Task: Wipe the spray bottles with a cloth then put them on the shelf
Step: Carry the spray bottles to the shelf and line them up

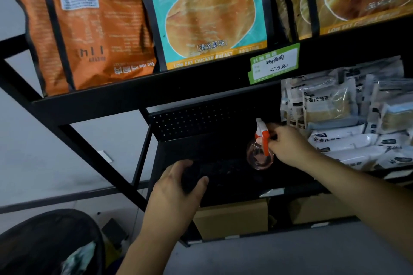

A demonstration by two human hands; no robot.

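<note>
Right hand (288,143) pinches the upright spray bottle (260,154) by its neck on the black shelf (201,147), centre-right of frame, while left hand (178,183), lower-left, clutches the dark cloth (192,176).

Clear pinkish spray bottle (260,152), orange trigger, upright on the black shelf (223,176); dark cloth (192,176), probably bunched.

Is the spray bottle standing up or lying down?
Standing up. The spray bottle has its white and orange nozzle on top, with the right hand gripping it.
</note>
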